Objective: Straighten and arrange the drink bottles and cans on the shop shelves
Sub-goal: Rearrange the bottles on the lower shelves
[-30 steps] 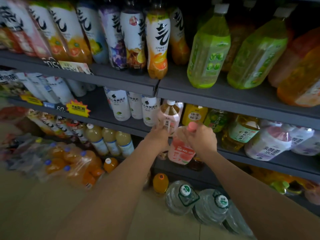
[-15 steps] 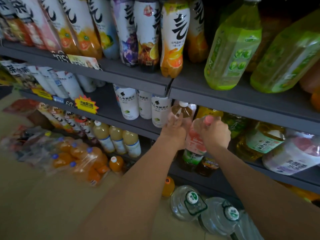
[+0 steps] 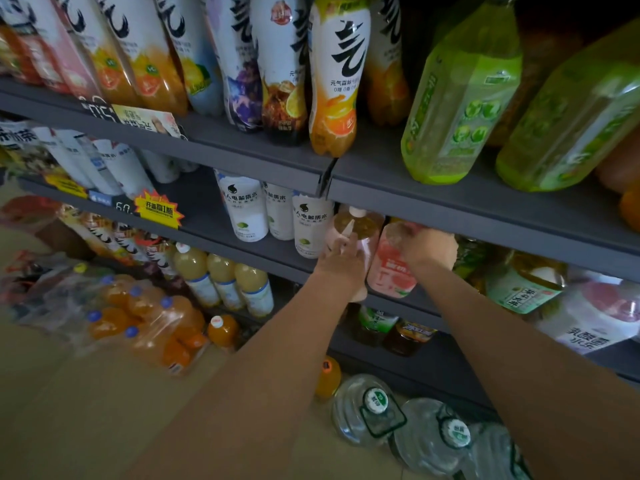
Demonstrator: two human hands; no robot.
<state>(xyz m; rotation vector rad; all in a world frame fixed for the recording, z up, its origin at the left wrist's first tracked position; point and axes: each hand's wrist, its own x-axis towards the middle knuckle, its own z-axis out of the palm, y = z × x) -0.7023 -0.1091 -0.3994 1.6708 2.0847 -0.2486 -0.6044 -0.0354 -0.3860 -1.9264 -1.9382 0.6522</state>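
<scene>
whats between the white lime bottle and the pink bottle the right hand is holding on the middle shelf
In the head view, a white-capped bottle of amber drink stands between the white lime bottle and the pink bottle. The left hand touches it; the right hand grips the pink one.

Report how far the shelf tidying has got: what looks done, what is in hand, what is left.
Looks done: the tall bottles on the top shelf stand in a row, though the wide lens tilts them. In hand: the right hand grips the pink peach bottle at the middle shelf edge; the left hand rests straight fingers on the white-capped bottle beside it. Left: the tea bottles to the right look jumbled.
</scene>
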